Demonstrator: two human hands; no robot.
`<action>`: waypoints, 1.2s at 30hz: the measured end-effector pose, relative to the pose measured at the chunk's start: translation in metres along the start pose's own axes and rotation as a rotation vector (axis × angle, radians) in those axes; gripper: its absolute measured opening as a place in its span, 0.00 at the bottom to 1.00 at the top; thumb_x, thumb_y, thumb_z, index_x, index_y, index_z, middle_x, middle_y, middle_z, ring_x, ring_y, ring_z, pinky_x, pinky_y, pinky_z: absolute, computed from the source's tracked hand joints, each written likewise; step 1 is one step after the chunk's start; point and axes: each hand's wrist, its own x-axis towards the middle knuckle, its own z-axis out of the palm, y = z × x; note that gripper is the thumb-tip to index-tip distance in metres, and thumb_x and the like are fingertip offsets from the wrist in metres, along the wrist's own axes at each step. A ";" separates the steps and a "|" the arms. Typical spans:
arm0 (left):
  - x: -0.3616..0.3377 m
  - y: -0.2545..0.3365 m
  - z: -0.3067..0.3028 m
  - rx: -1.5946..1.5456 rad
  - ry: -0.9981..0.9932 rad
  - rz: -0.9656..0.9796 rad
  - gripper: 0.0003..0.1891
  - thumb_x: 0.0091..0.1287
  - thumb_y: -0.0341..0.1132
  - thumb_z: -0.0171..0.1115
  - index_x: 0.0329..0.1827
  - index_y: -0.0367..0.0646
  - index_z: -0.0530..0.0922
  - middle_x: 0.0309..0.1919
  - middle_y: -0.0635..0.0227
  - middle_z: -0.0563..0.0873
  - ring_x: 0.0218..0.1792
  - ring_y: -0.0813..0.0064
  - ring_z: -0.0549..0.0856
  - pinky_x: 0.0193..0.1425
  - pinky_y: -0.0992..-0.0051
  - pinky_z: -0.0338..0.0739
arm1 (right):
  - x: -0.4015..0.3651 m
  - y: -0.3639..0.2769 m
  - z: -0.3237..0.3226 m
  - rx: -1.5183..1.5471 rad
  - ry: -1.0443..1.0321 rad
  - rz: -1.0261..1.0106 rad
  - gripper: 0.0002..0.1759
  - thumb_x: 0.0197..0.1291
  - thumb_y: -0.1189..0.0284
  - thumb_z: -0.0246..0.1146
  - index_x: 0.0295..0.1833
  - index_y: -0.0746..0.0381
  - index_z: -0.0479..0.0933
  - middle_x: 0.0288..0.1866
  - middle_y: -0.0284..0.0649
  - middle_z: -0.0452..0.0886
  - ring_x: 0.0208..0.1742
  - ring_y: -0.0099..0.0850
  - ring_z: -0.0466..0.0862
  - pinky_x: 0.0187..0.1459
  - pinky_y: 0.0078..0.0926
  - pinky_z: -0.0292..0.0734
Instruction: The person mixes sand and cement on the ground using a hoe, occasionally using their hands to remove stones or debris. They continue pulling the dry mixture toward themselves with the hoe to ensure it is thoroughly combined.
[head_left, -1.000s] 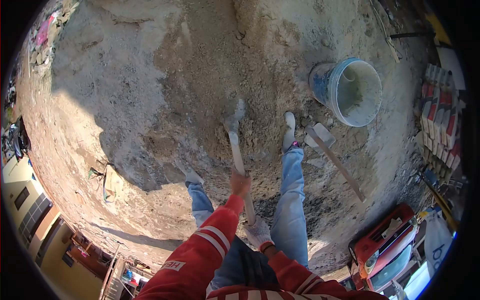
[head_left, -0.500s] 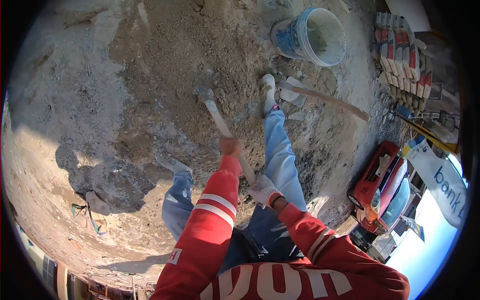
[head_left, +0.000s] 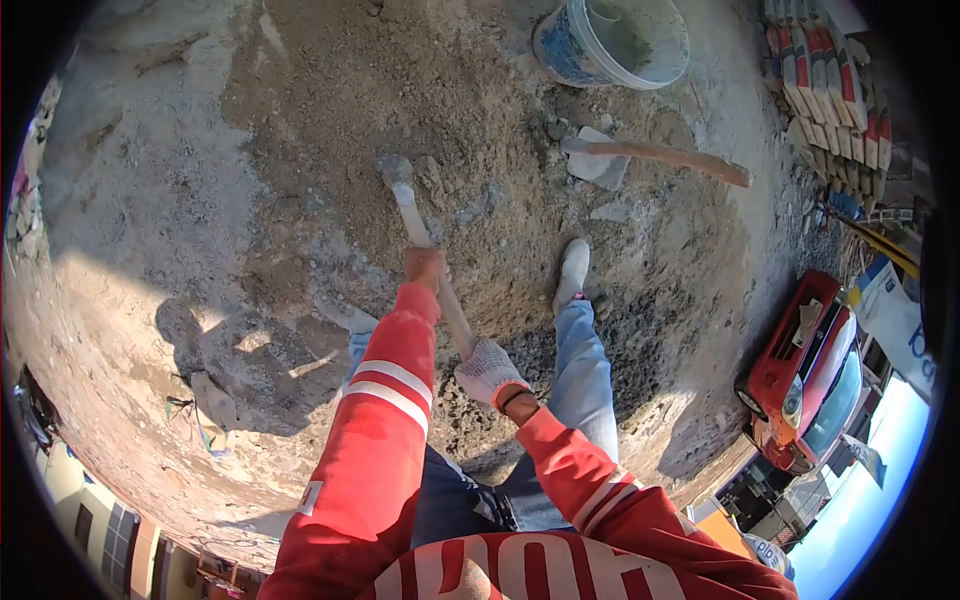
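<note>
Left hand [head_left: 425, 266] and gloved right hand [head_left: 490, 373] grip a wooden-handled tool [head_left: 412, 216]; its head [head_left: 397, 168], if snagged in lumpy soil [head_left: 475, 160], could wrench the grasp sideways.

Daylight was bright. On the left, a dark shadow [head_left: 265, 395] fell beside sunlit ground [head_left: 105, 300]; the sky [head_left: 872, 505] glared pale blue at lower right. The wide lens bowed the edges, and black filled the corners.

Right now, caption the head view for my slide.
Bare left hand and gloved right hand grip a tool over dirt, with a bucket ahead to the right.
</note>
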 end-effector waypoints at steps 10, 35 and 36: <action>-0.033 -0.079 0.026 -0.154 0.140 0.055 0.09 0.59 0.28 0.67 0.26 0.41 0.74 0.16 0.72 0.74 0.12 0.78 0.72 0.14 0.74 0.66 | -0.045 0.165 0.033 0.044 0.057 0.120 0.20 0.52 0.64 0.64 0.49 0.62 0.75 0.38 0.55 0.83 0.44 0.52 0.84 0.45 0.47 0.79; 0.022 0.022 0.106 0.063 -0.005 0.256 0.08 0.61 0.28 0.63 0.30 0.36 0.71 0.16 0.69 0.74 0.12 0.76 0.74 0.16 0.71 0.70 | 0.059 0.106 -0.012 0.254 0.220 -0.093 0.23 0.52 0.60 0.68 0.47 0.67 0.77 0.41 0.56 0.83 0.46 0.51 0.83 0.47 0.43 0.79; 0.025 -0.031 0.100 0.129 0.031 0.148 0.09 0.59 0.28 0.63 0.26 0.36 0.72 0.15 0.67 0.75 0.11 0.74 0.75 0.15 0.71 0.70 | 0.039 0.126 0.009 0.269 0.161 0.005 0.26 0.49 0.58 0.70 0.46 0.69 0.77 0.39 0.57 0.83 0.44 0.52 0.84 0.46 0.43 0.79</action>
